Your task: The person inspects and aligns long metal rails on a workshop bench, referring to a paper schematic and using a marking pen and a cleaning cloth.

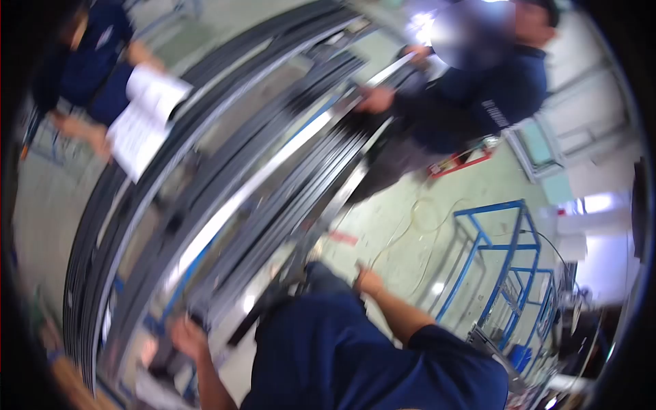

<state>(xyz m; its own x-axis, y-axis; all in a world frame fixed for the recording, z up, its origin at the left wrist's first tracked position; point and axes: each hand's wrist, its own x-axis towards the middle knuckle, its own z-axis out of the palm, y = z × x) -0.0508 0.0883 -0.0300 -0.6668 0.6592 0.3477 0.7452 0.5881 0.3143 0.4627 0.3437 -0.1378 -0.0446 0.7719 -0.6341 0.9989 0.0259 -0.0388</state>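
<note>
Running from lower left to upper right, the long profiles (pixel 273 171) are being shown stacked side by side, with their long axis pointing away from the person toward a co-worker (pixel 478 96). The left hand (pixel 188 338) is being held at the stack's near end and is the nearer of the two — but blur is hiding whether its fingers are apart, closed or touching metal. The right hand (pixel 369 280) is being held just off the stack's right edge, and its grip cannot be told either. At the far end, the co-worker's hand (pixel 376 99) is being laid on the same profiles.
</note>
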